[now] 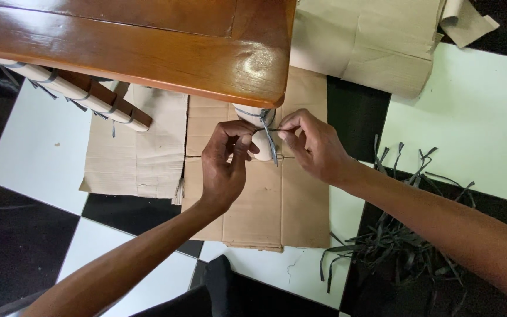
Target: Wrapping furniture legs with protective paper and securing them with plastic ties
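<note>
Under the near edge of the wooden table (148,53), the left hand (224,164) and right hand (312,144) pinch a grey strap (270,138) around the paper-wrapped table leg (253,117), above flattened brown cardboard (265,199).

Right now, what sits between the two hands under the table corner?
In the head view, the wrapped table leg stands between the left hand and the right hand, with the dark strap pulled across it, pinched by both hands.
</note>
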